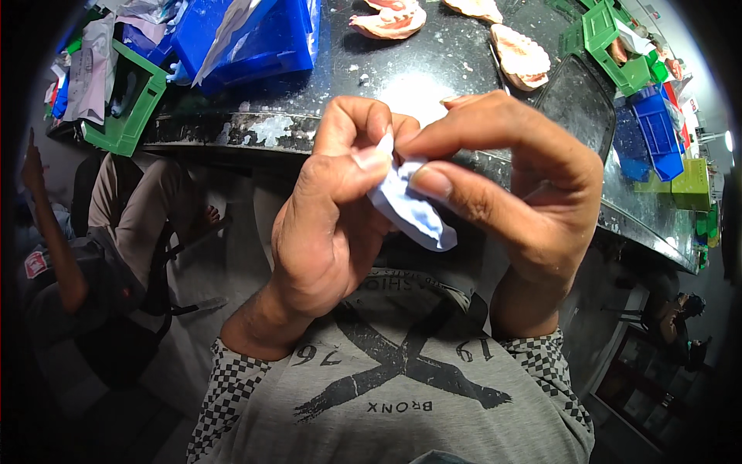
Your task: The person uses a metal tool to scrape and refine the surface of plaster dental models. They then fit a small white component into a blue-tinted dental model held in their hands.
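Both my hands are raised in front of my chest, just off the near edge of the dark bench (340,100). Between them is a small, thin, curved pale blue-white piece (416,216); its exact kind I cannot make out. My left hand (321,216) pinches its upper end between thumb and curled fingers. From the other side, my right hand (525,178) grips the same end with thumb and forefinger. The lower part of the piece hangs free, pointing down and right. Beyond the hands lie a cream-pink dental cast (389,20) and another cast (522,59).
A third cast (475,8) lies at the top edge. Blue bin (259,46) and green bin (127,100) stand at left, holding wrappers. More bins, one green (610,46) and one blue (657,131), line the right. A seated person (116,247) is at left.
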A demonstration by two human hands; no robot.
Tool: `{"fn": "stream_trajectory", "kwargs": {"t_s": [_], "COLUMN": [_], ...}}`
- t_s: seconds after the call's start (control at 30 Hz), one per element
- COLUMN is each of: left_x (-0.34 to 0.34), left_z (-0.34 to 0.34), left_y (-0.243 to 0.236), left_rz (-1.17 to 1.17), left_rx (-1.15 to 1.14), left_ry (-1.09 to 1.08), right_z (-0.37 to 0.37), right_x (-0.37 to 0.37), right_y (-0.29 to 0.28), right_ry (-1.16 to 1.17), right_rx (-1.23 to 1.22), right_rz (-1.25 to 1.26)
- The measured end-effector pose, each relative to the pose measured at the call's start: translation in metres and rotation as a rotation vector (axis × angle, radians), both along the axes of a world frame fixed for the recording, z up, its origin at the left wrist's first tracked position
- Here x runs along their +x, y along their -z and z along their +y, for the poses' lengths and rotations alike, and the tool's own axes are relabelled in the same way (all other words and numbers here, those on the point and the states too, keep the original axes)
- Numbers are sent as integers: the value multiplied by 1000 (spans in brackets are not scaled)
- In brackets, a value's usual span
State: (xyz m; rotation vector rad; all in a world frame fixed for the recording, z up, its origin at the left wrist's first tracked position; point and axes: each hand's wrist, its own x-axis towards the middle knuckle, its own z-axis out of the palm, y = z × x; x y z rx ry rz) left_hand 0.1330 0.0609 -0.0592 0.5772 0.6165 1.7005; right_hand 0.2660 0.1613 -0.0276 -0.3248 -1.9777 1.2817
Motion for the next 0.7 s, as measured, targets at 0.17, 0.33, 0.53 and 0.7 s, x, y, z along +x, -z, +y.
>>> {"fn": "stream_trajectory", "kwargs": {"t_s": [0.17,0.33,0.53,0.7], "left_x": [9,6,1,8], "left_z": [4,2,-14,-18], "left_y": [-7,-5,-3,-6], "left_rz": [-206,-172,137,330], "left_rx": [-211,-138,-112,-116], "left_ry": [-139,-52,31,-11], "right_z": [3,0,-10,-11], "right_x": [-2,0,-1,7], "right_y": [13,19,21,23], "right_ry": [23,25,114,39], "right_rx": [-122,-270,-159,-41], "right_rz": [210,218,404,303]}}
